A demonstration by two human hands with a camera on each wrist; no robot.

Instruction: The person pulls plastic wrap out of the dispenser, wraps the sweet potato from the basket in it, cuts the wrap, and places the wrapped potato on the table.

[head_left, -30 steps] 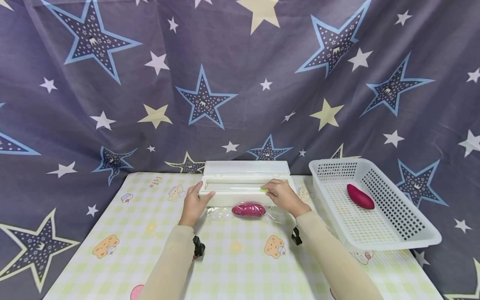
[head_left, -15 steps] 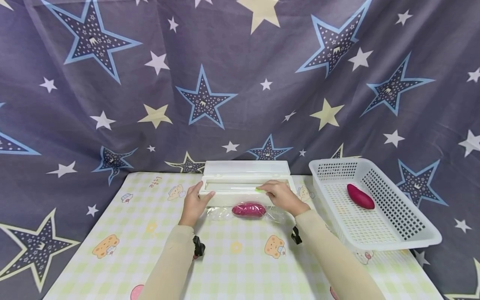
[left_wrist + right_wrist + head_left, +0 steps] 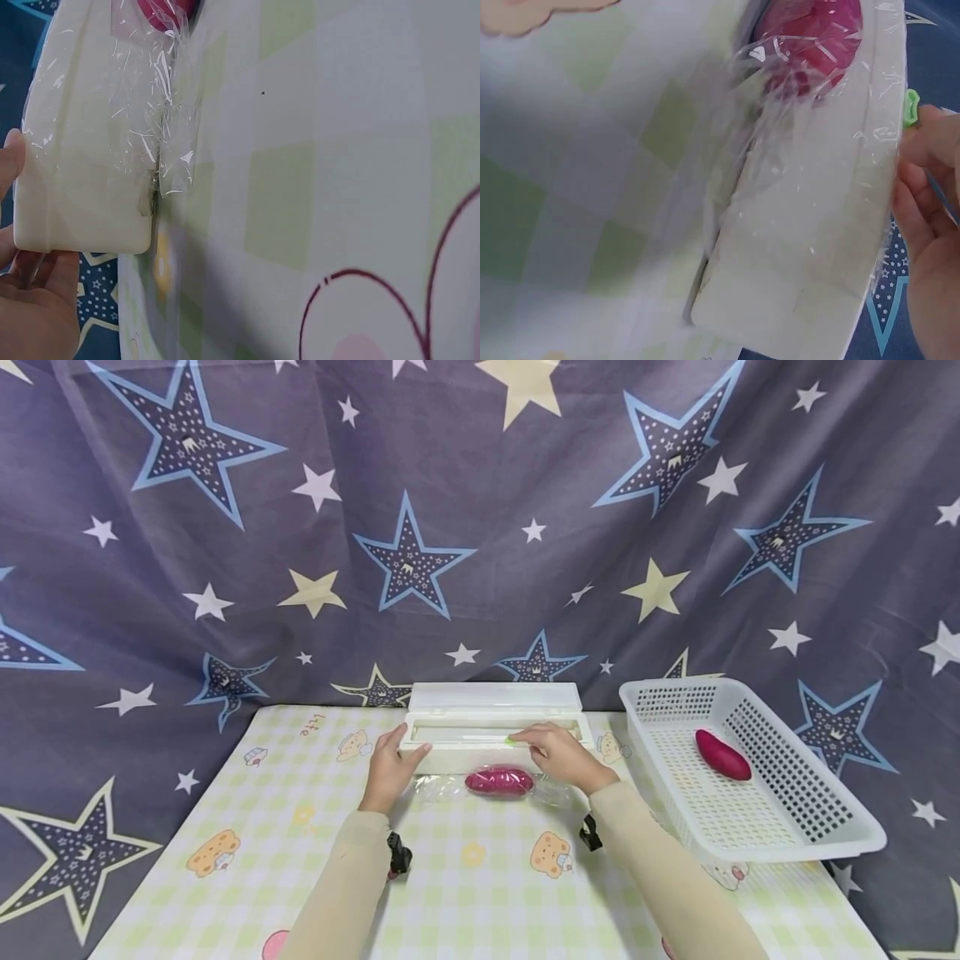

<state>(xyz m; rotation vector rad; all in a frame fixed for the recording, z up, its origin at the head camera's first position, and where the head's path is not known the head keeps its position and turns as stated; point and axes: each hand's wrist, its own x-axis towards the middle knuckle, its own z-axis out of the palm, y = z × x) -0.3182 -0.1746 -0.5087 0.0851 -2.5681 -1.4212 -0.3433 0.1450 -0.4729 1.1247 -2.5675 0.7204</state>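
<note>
A white cling film dispenser (image 3: 457,760) stands at the table's far side, its lid (image 3: 495,696) raised. My left hand (image 3: 386,774) holds its left end, thumb on the front edge and fingers round the end. On the front rail, my right hand (image 3: 566,760) pinches a small green slide cutter (image 3: 510,741), also visible in the right wrist view as a green tab (image 3: 910,107) by the fingertips. Clear film (image 3: 172,120) hangs down the dispenser's front. A purple-red sweet potato (image 3: 498,781) lies in front of the dispenser under this film.
A white perforated basket (image 3: 787,852) stands on the right of the table, with another sweet potato (image 3: 722,755) inside. A star-patterned curtain (image 3: 480,527) hangs right behind the table. The checked tablecloth (image 3: 465,910) stretches out in front.
My right hand has slid left along the dispenser's rail, taking the green slide cutter with it. The left hand stays on the left end, and the sweet potatoes have not moved.
</note>
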